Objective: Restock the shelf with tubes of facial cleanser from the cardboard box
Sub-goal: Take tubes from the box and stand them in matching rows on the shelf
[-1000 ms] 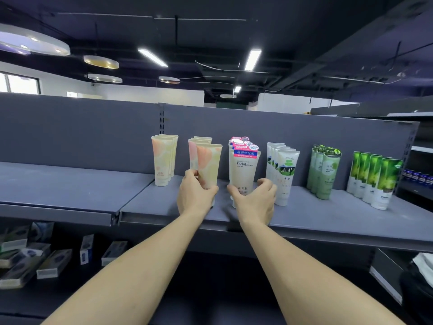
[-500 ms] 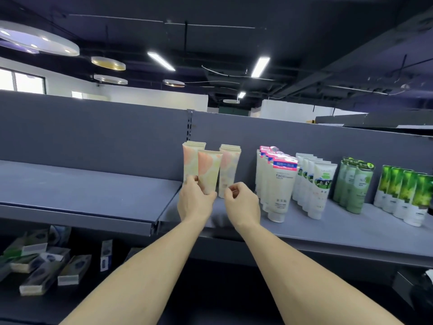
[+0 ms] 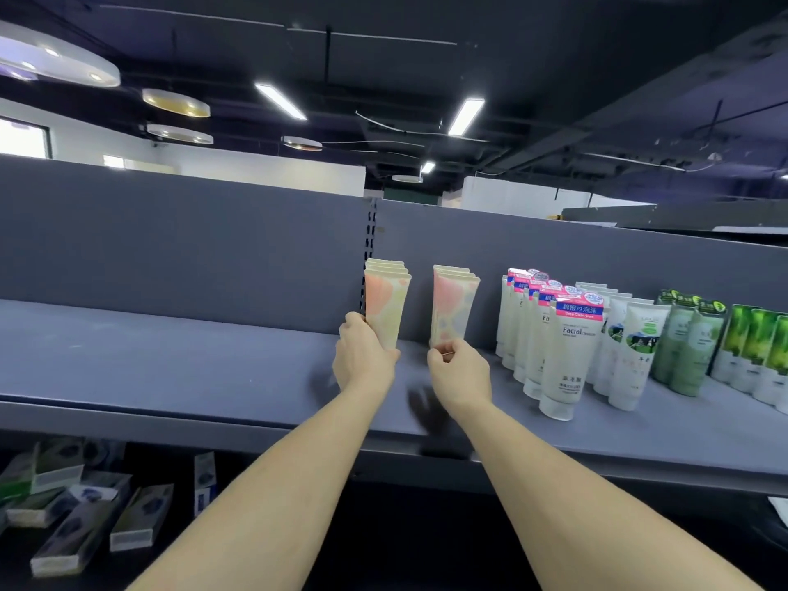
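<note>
Both bare forearms rise from the bottom of the frame toward its centre. The left hand [image 3: 362,360] is closed around the base of a tube [image 3: 386,307]. Just right of it, the right hand [image 3: 460,373] is loosely curled, fingers [image 3: 443,349] bent inward, holding nothing visible.

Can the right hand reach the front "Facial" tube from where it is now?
Probably yes. The right hand is beside the Facial tube, with only bare shelf between them.

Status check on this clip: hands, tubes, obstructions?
Left hand gripping the left peach tubes. Right hand curled at the right peach row's base, grip unclear. Shelf unobstructed.
</note>
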A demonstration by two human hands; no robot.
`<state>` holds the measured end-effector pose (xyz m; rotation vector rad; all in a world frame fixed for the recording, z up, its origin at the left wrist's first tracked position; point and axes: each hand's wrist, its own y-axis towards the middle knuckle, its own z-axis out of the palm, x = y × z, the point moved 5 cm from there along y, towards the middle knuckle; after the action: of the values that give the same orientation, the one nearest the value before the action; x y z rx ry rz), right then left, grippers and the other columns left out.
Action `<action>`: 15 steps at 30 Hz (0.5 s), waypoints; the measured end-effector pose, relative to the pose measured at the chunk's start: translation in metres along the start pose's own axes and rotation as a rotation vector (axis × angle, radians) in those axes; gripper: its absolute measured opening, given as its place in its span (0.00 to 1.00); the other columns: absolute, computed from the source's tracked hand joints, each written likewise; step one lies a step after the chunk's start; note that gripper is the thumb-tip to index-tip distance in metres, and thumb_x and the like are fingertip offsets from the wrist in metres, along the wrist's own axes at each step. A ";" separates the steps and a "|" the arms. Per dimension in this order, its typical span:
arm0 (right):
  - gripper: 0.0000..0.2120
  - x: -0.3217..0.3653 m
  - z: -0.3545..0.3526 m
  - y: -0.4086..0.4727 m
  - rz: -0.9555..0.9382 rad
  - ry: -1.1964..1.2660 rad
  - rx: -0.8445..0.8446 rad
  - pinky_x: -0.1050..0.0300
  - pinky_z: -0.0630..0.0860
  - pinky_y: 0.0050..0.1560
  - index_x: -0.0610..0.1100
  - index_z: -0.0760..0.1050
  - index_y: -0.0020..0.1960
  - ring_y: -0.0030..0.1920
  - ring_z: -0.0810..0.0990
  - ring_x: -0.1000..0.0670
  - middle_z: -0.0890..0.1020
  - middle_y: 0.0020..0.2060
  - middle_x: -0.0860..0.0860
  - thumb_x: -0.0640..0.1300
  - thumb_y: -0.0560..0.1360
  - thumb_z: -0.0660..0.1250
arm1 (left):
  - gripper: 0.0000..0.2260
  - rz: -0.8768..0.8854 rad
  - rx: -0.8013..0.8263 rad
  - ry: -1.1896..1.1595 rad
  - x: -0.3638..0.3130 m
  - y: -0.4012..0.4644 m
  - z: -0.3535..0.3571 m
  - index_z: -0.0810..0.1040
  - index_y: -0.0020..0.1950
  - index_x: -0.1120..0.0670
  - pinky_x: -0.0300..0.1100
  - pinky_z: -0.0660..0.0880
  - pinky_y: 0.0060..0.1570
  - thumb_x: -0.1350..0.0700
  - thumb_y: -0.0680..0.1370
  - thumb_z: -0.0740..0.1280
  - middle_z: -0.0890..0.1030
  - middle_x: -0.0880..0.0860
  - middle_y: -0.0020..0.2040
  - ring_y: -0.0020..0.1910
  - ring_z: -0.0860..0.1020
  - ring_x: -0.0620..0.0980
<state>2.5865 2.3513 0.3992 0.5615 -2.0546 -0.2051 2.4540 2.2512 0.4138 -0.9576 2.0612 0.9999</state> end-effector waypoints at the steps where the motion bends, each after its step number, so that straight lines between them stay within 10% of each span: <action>1: 0.09 -0.002 0.001 0.003 -0.001 -0.003 0.005 0.56 0.72 0.45 0.49 0.78 0.53 0.50 0.78 0.49 0.82 0.50 0.52 0.47 0.79 0.60 | 0.24 -0.002 0.002 0.001 0.000 0.002 0.002 0.66 0.59 0.55 0.51 0.74 0.45 0.54 0.71 0.76 0.75 0.53 0.58 0.57 0.77 0.56; 15: 0.08 -0.015 -0.001 0.021 0.026 -0.011 0.029 0.55 0.73 0.40 0.47 0.78 0.47 0.46 0.81 0.48 0.83 0.44 0.51 0.46 0.76 0.60 | 0.24 -0.058 0.077 0.031 -0.004 0.012 0.015 0.67 0.62 0.59 0.50 0.73 0.46 0.57 0.72 0.75 0.73 0.57 0.61 0.59 0.76 0.58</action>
<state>2.5872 2.3773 0.3962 0.5523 -2.0775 -0.1630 2.4497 2.2699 0.4141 -0.9930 2.0703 0.8749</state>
